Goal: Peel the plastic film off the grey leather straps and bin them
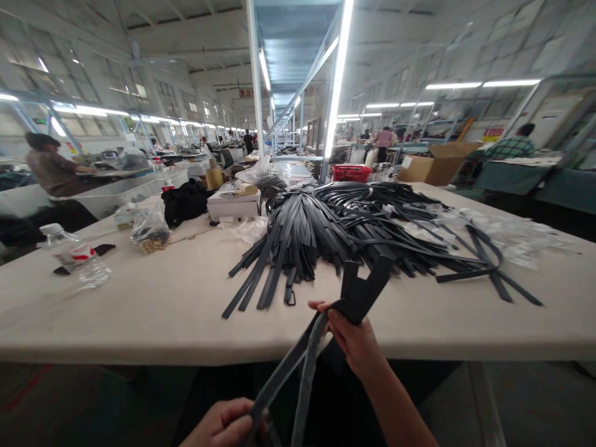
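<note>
Black strapping (282, 374) runs slantwise between the person's two hands at the near edge of the pale table (153, 310). From the left, I see a bottle (77, 256) with a red-and-white label, any lettering too blurred to read, then a clear bag (151, 218) holding brass-coloured pieces (157, 242), likely so they don't scatter. Next, the left hand (228, 425) pinches the lower run between thumb and fingers, perhaps for tension. Far back hangs a red banner (251, 93), its characters too small for me. A heap of straps (302, 230) fans its ends this way, probably for easy reach. The right hand (356, 341) grips the upper part, fingers closed around it, seemingly holding layers together. Farther right, loose straps (487, 264) lie near crumpled clear plastic (519, 233).
</note>
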Tool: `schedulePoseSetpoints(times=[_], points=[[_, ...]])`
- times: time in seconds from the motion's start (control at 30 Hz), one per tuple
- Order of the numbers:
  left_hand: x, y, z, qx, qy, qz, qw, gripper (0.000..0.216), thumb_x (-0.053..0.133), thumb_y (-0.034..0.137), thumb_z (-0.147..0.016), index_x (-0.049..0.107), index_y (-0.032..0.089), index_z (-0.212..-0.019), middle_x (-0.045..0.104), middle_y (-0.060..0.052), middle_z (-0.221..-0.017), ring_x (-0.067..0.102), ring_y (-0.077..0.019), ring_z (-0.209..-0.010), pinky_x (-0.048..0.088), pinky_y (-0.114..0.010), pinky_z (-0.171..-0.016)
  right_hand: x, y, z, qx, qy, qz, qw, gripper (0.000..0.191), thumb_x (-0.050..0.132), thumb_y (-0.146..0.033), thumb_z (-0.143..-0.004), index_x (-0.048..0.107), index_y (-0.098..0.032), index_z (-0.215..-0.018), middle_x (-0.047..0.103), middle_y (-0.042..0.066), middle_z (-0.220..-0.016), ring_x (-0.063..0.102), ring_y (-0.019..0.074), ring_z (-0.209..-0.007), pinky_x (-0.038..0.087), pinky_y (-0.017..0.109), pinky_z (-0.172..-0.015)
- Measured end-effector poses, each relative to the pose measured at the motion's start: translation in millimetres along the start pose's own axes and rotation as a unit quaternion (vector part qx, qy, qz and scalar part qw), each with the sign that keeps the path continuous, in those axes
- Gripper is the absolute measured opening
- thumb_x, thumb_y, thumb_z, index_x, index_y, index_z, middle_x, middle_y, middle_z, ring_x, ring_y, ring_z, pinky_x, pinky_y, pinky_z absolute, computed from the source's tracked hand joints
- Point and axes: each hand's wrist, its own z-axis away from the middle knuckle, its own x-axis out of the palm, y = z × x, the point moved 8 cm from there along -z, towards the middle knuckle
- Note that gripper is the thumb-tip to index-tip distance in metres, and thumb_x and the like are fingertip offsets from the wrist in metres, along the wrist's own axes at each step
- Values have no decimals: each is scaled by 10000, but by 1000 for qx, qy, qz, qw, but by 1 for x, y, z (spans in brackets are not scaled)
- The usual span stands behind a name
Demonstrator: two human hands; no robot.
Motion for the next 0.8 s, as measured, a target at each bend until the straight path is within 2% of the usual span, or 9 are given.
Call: schedulePoseSetpoints(times=[0.1, 0.17, 0.27, 0.33, 0.43, 0.53, 0.7, 0.73, 0.8], points=[[-6, 29, -15, 71, 21, -7, 997, 702, 581, 681, -761, 572, 213, -1285, 655, -109, -1150, 599, -300, -1055, 457, -398, -923, 19, 5, 6, 1, -34, -2, 999, 254, 756, -429, -725, 779, -189, -804, 772, 111, -958, 394, 35, -392, 212, 174, -310], [-5, 54, -27, 120, 31, -28, 992, 821, 595, 701, -735, 474, 213, -1384, 631, -121, -1232, 559, -325, -1149, 398, -439, -1017, 31, 6, 9, -11, -50, -8, 999, 242, 759, -434, -718, 786, -203, -786, 775, 97, -939, 402, 40, -398, 216, 176, -308], [5, 90, -43, 186, 47, -53, 980, 831, 662, 667, -704, 485, 215, -1378, 604, -111, -1297, 514, -330, -1211, 347, -426, -1063, 42, 9, 11, -2, -69, 1, 998, 221, 752, -425, -728, 788, -216, -789, 775, 81, -939, 415, 40, -392, 214, 173, -304], [16, 104, -50, 208, 47, -53, 975, 723, 676, 627, -720, 567, 201, -1294, 656, -93, -1192, 554, -307, -1135, 391, -383, -1002, 43, 8, 12, 5, -67, 18, 998, 231, 744, -431, -732, 785, -216, -804, 772, 80, -955, 468, 58, -417, 225, 171, -304], [28, 99, -60, 164, 47, -55, 984, 467, 609, 555, -815, 704, 149, -1026, 698, -54, -864, 596, -204, -808, 440, -288, -765, 30, -2, 12, -15, -31, 47, 998, 241, 749, -435, -712, 786, -210, -788, 778, 82, -921, 479, 78, -430, 228, 184, -294], [36, 79, -66, 102, 38, -62, 992, 397, 597, 501, -842, 722, 130, -909, 665, -23, -741, 519, -139, -661, 383, -244, -640, 7, -16, 15, -33, 18, 63, 997, 196, 748, -388, -727, 788, -207, -790, 778, 81, -901, 479, 85, -466, 243, 183, -306], [55, 60, -65, 70, 10, -147, 987, 306, 610, 434, -839, 703, 143, -822, 626, 6, -685, 527, -138, -651, 395, -238, -626, -37, -28, 26, -53, 109, 63, 991, 197, 746, -371, -740, 777, -179, -776, 778, 89, -867, 391, 44, -386, 190, 180, -291], [58, 60, -64, 76, 3, -154, 985, 297, 615, 432, -834, 706, 154, -882, 658, -5, -741, 567, -159, -704, 429, -247, -668, -48, -32, 29, -60, 132, 62, 988, 204, 751, -371, -735, 774, -170, -767, 778, 94, -854, 378, 38, -371, 184, 181, -288], [60, 62, -63, 106, -6, -142, 984, 380, 641, 443, -812, 676, 195, -1098, 710, -41, -993, 623, -223, -926, 473, -290, -841, -82, -49, 39, -91, 195, 55, 975, 216, 752, -376, -735, 765, -163, -768, 778, 90, -843, 360, 27, -361, 228, 181, -298]])
